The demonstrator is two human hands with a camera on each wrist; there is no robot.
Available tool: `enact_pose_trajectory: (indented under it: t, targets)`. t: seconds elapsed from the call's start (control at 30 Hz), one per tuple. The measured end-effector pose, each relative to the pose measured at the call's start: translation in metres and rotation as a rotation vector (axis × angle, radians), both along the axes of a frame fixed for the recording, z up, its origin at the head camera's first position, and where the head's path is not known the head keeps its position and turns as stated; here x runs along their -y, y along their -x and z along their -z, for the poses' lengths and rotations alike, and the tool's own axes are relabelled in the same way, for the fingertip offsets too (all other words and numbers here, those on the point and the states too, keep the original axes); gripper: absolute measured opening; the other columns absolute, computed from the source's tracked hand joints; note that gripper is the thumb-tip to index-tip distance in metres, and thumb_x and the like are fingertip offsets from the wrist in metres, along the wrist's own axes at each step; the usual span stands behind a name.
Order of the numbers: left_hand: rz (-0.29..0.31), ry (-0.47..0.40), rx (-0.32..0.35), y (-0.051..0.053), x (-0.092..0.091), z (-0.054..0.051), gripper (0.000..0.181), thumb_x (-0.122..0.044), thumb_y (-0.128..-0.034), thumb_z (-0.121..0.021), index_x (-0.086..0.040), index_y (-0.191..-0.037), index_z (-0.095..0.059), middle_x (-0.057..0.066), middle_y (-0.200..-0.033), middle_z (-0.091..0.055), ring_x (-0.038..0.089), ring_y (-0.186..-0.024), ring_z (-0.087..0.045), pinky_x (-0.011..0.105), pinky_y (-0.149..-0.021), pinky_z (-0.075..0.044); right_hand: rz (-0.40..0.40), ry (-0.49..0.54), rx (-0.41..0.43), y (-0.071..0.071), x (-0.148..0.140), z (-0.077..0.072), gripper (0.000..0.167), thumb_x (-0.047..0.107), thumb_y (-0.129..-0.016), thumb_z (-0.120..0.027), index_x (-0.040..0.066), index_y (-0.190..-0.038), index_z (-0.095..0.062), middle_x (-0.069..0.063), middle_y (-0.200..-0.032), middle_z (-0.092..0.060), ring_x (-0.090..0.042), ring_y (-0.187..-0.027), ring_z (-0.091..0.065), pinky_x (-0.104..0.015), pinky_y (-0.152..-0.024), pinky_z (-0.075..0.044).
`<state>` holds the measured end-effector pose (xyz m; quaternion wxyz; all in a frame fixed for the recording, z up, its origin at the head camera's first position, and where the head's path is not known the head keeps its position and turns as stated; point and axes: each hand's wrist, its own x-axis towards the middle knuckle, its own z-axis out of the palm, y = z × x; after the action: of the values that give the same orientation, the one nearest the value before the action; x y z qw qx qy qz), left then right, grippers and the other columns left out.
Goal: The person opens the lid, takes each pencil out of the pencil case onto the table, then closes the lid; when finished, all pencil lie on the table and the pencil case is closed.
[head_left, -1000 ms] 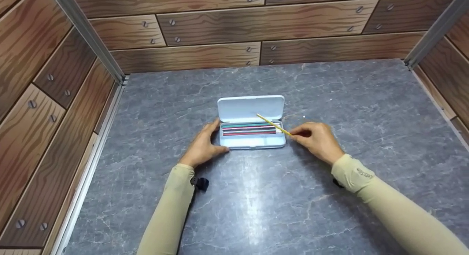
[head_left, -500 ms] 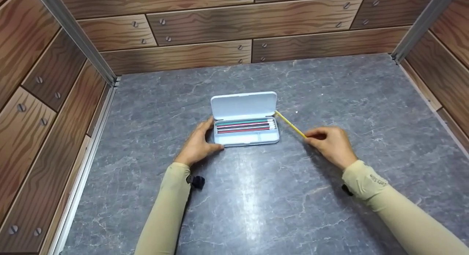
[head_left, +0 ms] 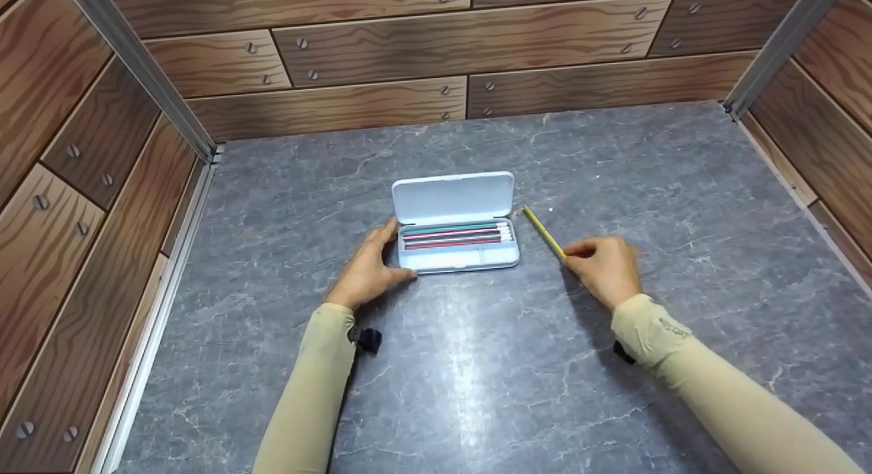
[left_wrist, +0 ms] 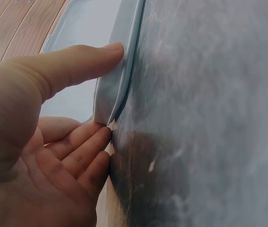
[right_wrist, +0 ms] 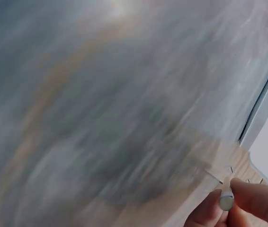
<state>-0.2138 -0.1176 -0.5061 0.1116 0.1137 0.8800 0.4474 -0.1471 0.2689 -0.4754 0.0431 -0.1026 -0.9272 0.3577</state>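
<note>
An open light-blue pencil case (head_left: 453,258) sits on the grey table, its lid (head_left: 453,198) raised at the back. Inside, several pencils (head_left: 453,237) in green, red and dark colours lie side by side, white ends to the right. My left hand (head_left: 364,273) holds the case's left end, thumb at the front corner and fingers toward the back. In the left wrist view the thumb (left_wrist: 86,61) presses the case's wall. To the right of the case, my right hand (head_left: 605,270) pinches a yellow pencil (head_left: 543,231) by its near end. In the right wrist view its pale round end (right_wrist: 226,202) shows.
The grey marbled table (head_left: 463,365) is bounded by a wood-patterned back wall (head_left: 381,58) and side walls, with metal posts (head_left: 157,79) at the corners. A tiny white speck (head_left: 551,209) lies right of the case.
The right hand has carried the yellow pencil from above the case out to its right side, then turned it slightly. The left hand stays on the case. The head view has shifted slightly.
</note>
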Motion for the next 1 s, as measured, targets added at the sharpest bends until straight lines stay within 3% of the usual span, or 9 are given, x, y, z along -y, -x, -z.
enact_pose_trajectory:
  t: [0.2, 0.43, 0.67, 0.8, 1.0]
  targets:
    - [-0.006, 0.009, 0.019, -0.002, -0.001, 0.001, 0.109, -0.015, -0.0916, -0.094, -0.013, -0.179, -0.028, 0.013, -0.175, -0.047, 0.035, -0.171, -0.033, 0.056, -0.142, -0.027, -0.001, -0.002, 0.054, -0.001, 0.008, 0.005, 0.021, 0.014, -0.092, -0.087, 0.004, -0.109, -0.089, -0.018, -0.107, -0.087, -0.034, -0.098, -0.077, -0.039, -0.089, -0.056]
    - [-0.008, 0.011, 0.007, -0.001, 0.002, 0.000, 0.110, -0.014, -0.0909, -0.095, -0.012, -0.179, -0.029, 0.013, -0.175, -0.048, 0.035, -0.171, -0.033, 0.056, -0.142, -0.026, -0.032, -0.003, 0.077, 0.004, 0.016, 0.008, 0.021, 0.012, -0.089, -0.086, 0.000, -0.105, -0.088, -0.014, -0.091, -0.086, -0.009, -0.068, -0.068, -0.027, -0.071, -0.054]
    - [-0.013, 0.003, 0.004, -0.001, 0.002, 0.000, 0.109, -0.014, -0.0906, -0.095, -0.012, -0.178, -0.030, 0.013, -0.175, -0.048, 0.035, -0.171, -0.033, 0.056, -0.142, -0.026, -0.032, 0.035, 0.116, 0.007, 0.018, 0.005, 0.026, 0.009, -0.089, -0.086, -0.004, -0.111, -0.086, -0.016, -0.095, -0.086, -0.001, -0.063, -0.067, -0.018, -0.064, -0.053]
    - [-0.009, -0.001, 0.004, 0.000, 0.002, 0.000, 0.109, -0.014, -0.0910, -0.095, -0.012, -0.178, -0.029, 0.014, -0.176, -0.047, 0.034, -0.171, -0.033, 0.055, -0.142, -0.027, -0.036, 0.018, 0.102, 0.008, 0.017, 0.000, 0.028, 0.015, -0.091, -0.085, -0.002, -0.113, -0.087, -0.016, -0.097, -0.087, -0.006, -0.067, -0.070, -0.022, -0.070, -0.055]
    - [-0.005, -0.011, -0.004, -0.001, 0.001, -0.001, 0.109, -0.013, -0.0902, -0.095, -0.011, -0.178, -0.030, 0.015, -0.174, -0.048, 0.034, -0.170, -0.035, 0.054, -0.142, -0.027, -0.067, -0.013, -0.039, 0.018, 0.021, -0.013, 0.025, 0.017, -0.096, -0.083, 0.001, -0.114, -0.087, -0.019, -0.105, -0.087, -0.035, -0.096, -0.080, -0.038, -0.086, -0.058]
